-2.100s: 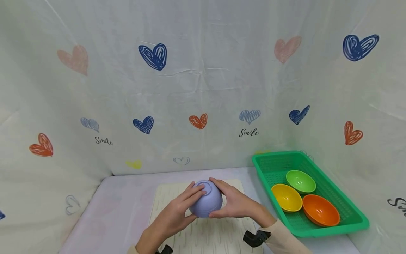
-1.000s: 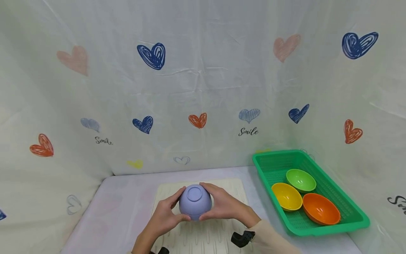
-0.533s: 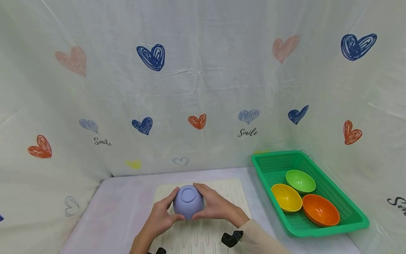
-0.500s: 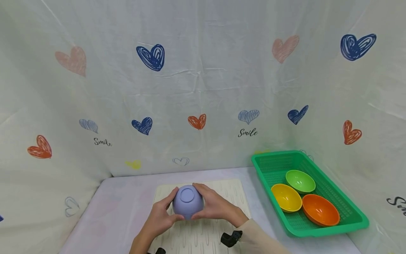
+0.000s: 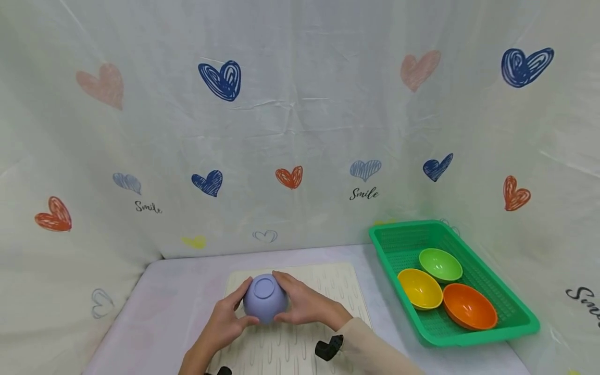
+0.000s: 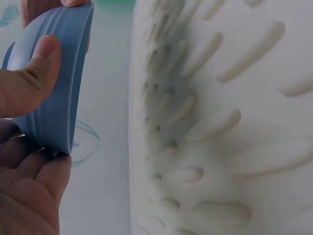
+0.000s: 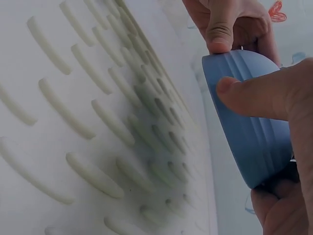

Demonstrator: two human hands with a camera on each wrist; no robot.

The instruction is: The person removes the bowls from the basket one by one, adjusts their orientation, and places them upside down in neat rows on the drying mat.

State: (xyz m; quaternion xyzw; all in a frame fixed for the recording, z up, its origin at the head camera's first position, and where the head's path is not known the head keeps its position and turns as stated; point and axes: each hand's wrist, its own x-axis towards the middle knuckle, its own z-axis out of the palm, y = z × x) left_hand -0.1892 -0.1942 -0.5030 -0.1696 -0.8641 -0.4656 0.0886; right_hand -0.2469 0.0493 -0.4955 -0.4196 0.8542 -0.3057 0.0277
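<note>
A periwinkle-blue bowl (image 5: 265, 304) is held bottom up between both hands, its round foot ring facing upward in the head view. My left hand (image 5: 226, 321) grips its left side, thumb near the rim and fingers round the far side. On the opposite side my right hand (image 5: 307, 302) grips it the same way. Both wrist views show a gap between the bowl (image 6: 54, 88) and the ridged cream mat (image 7: 93, 122), with a soft shadow on the mat. The bowl's inside is hidden.
A green plastic basket (image 5: 389, 260) stands at the right on the white-covered table (image 5: 178, 291). It holds a yellow bowl (image 5: 420, 289), a lime green bowl (image 5: 440, 265) and an orange bowl (image 5: 470, 307). Behind hangs a white curtain (image 5: 262, 135) printed with hearts.
Both hands have carried the blue bowl leftward over the mat. The left hand's fingers, earlier across the bowl's bottom, now lie round its side. The basket's bowls keep their places.
</note>
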